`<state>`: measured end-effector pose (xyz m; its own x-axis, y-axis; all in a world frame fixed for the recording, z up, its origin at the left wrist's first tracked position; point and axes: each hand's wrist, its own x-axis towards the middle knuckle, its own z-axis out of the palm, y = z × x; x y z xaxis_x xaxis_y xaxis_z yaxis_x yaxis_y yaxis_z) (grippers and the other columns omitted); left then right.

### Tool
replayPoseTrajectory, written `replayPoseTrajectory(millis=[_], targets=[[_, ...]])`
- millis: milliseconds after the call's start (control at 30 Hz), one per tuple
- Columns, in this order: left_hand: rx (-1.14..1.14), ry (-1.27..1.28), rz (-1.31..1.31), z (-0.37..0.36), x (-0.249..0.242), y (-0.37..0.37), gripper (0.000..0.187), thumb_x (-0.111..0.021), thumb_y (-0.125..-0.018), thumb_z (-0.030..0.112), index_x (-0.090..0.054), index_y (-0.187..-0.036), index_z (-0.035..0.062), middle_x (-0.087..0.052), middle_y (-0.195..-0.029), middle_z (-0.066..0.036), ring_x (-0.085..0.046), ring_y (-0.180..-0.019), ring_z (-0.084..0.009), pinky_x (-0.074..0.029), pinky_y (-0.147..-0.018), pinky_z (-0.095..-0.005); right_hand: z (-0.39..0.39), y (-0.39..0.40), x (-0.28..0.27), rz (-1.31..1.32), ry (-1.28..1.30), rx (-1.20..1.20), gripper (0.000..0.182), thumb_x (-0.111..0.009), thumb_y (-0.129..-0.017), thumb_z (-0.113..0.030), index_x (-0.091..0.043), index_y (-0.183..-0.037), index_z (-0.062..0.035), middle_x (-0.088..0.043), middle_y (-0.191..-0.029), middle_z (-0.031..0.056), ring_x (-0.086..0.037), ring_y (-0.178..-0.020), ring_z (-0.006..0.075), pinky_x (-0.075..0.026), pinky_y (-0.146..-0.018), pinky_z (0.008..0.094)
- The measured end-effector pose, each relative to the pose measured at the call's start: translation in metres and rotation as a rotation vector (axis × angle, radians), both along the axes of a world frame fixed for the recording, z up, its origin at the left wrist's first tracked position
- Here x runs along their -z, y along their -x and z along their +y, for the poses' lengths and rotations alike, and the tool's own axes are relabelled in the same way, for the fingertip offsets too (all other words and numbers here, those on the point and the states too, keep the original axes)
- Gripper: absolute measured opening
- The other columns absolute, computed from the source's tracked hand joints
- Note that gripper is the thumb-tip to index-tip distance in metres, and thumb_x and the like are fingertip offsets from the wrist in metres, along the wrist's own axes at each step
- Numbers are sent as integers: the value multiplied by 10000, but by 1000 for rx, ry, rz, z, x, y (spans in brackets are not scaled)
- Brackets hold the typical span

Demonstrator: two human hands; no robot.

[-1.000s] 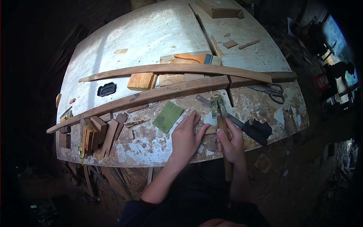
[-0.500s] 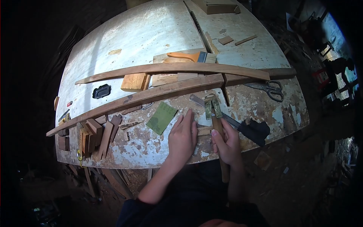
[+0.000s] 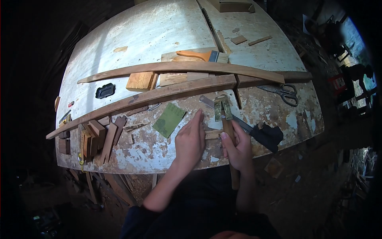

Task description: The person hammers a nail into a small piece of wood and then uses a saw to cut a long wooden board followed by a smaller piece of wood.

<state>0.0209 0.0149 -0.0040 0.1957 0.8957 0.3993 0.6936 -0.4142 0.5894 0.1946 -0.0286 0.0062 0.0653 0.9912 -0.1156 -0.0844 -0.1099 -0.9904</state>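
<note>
Clearly, the right hand (image 3: 238, 150) is wrapped round the handle of the hammer (image 3: 227, 126), whose long axis points away from the body; the wood strip (image 3: 214, 134) lies crosswise between it and the left hand (image 3: 190, 144), fingers straight, contact impossible to tell.

Bare left grip (image 3: 188, 145): fingers (image 3: 196, 121) straight, together, pointing far. Bare right grip (image 3: 240, 150): fingers curled, thumb (image 3: 227, 140) extended. Bare forearms (image 3: 164, 189) angle from near side.

I get glare far up the table (image 3: 155, 30), a soft shadow streaking it | my fingers (image 3: 194, 126) dimmer, fairly sharp | floor (image 3: 296, 197) nearly black | hazy daylight at right | edges bowed, vignetted
</note>
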Motion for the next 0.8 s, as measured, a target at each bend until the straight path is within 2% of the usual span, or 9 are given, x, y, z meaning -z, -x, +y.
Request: replayPoseTrajectory(millis=[200, 300, 433, 500, 533, 633, 667, 767, 800], targets=[[-31, 21, -48, -1, 3, 0, 433, -677, -998, 35, -592, -1413, -56, -784, -1135, -228, -778, -1010, -393, -632, -868, -447, 2, -3, 0, 59, 16, -38, 500, -632, -1088, -177, -520, -1521, 48, -656, -868, 8, -561, -630, 38, -460, -555, 236], [-12, 49, -70, -3, 7, 3, 504, -761, -980, 135, -592, -1418, -48, -768, -1193, -234, -747, -1124, -408, -594, -998, -459, 3, -11, 0, 175, -5, -90, 491, -549, -1130, -241, -505, -1524, 48, -634, -844, 26, -543, -599, 58, -460, -545, 238], [123, -7, -18, -6, -15, 21, 691, -864, -900, 256, -571, -1460, -23, -665, -1428, -229, -584, -1394, -437, -408, -1218, -544, -7, -18, 3, 200, -203, -76, 584, -406, -1169, -403, -487, -1507, 67, -602, -777, 70, -542, -536, 103, -440, -505, 233], [106, 8, 18, -13, -31, 33, 741, -899, -855, 314, -595, -1445, -17, -584, -1541, -227, -470, -1499, -462, -301, -1285, -584, -22, -21, 1, 230, -347, -3, 551, -489, -1150, -361, -424, -1482, 74, -584, -763, 94, -549, -511, 144, -479, -478, 285], [67, 91, 17, -16, -35, 40, 689, -912, -827, 336, -666, -1376, 0, -525, -1599, -225, -378, -1558, -469, -245, -1301, -614, -31, -24, -12, 248, -399, 11, 542, -507, -1145, -355, -413, -1465, 72, -577, -758, 98, -550, -506, 153, -488, -470, 301], [45, 82, 221, -19, -23, 66, 545, -890, -856, 317, -723, -1288, 31, -521, -1608, -211, -365, -1573, -451, -248, -1300, -622, -61, -35, -26, 332, -395, 11, 432, -538, -1134, -270, -414, -1349, 84, -602, -783, 120, -586, -528, 182, -524, -490, 327], [84, 55, 264, -14, -13, 78, 430, -880, -868, 293, -754, -1200, 51, -548, -1586, -188, -348, -1587, -437, -243, -1303, -625, -68, -38, -30, 366, -385, -3, 384, -545, -1131, -231, -420, -1299, 91, -619, -798, 129, -603, -542, 191, -537, -505, 332], [156, 82, 78, -17, -46, 87, 385, -886, -859, 236, -751, -1171, 55, -617, -1512, -162, -376, -1578, -420, -283, -1295, -597, -81, -43, -18, 390, -336, 44, 401, -541, -1138, -252, -430, -1303, 96, -611, -777, 134, -585, -519, 190, -536, -507, 331], [177, 34, -14, -16, -54, 89, 391, -906, -840, 196, -750, -1167, 50, -718, -1363, -132, -539, -1474, -382, -411, -1230, -520, -87, -44, -14, 385, -326, 65, 408, -531, -1147, -272, -455, -1297, 100, -605, -766, 119, -581, -529, 175, -526, -519, 317]])
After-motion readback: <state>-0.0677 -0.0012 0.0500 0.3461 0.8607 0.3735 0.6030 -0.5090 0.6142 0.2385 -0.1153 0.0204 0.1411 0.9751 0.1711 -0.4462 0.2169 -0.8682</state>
